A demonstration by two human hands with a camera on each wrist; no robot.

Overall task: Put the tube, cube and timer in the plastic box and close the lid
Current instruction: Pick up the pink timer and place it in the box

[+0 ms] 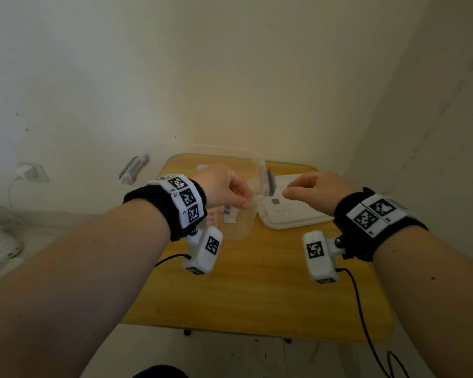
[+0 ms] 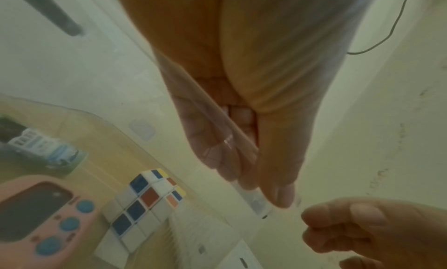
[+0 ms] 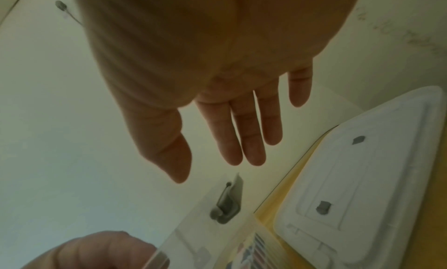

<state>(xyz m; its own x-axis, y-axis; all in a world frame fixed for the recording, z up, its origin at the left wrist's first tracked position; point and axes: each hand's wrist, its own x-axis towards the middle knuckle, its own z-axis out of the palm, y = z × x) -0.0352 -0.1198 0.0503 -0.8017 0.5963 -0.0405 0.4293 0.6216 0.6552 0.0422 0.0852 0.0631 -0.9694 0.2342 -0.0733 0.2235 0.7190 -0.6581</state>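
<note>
A clear plastic box [image 1: 243,222] stands on the yellow table [image 1: 257,290]. Inside it lie the pink timer [image 2: 43,221], the colour cube [image 2: 147,202] and the tube [image 2: 41,147]. My left hand [image 1: 230,189] pinches the box's right wall near the rim [image 2: 232,139], thumb outside and fingers inside. The white lid [image 1: 292,214] lies flat on the table just right of the box. My right hand [image 1: 306,190] hovers above the lid, fingers relaxed and holding nothing [image 3: 210,170]. In the head view my left hand hides much of the box's contents.
A wall stands close behind and to the right of the table. A wall socket [image 1: 30,171] and a power strip [image 1: 0,246] are at the far left. Cables hang from both wrist cameras over the table's front half.
</note>
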